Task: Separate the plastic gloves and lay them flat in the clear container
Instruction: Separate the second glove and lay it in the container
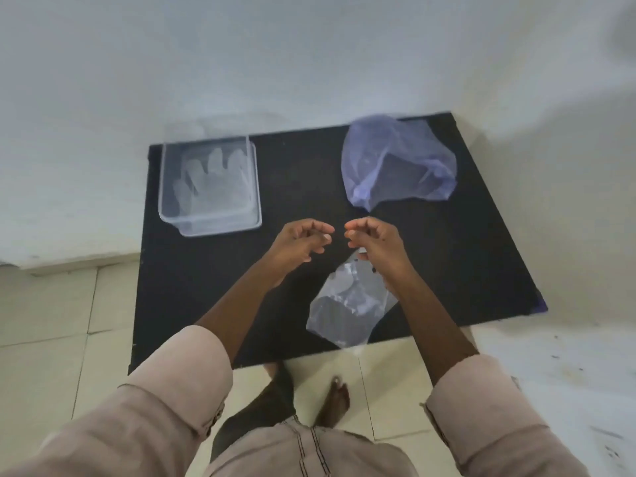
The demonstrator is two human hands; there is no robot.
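We look down on a black table (303,173) set against a pale wall, with cream floor tiles (51,304) around its near edge. On the far left of the table sits the clear container (165,201); inside it a translucent plastic glove (210,184) lies flat, its fingers pointing toward the wall. On the far right rests a crumpled bluish plastic bag (395,160), well apart from the container.

Our two hands hover over the middle of the table, close together but not touching. The left hand (299,242) has its fingers curled loosely inward, thumb and forefinger near each other — we cannot see anything pinched between them. The right hand (375,242) is curled the same way, its fingertips facing the left hand's; whether it grips anything we cannot tell, since any thin clear film there would be hard to make out.

Just below the right hand and partly hidden by the wrist lies a clear plastic packet (347,304) with more gloves folded inside — it reaches the near edge of the table. Both forearms are bare below rolled beige sleeves (186,366).
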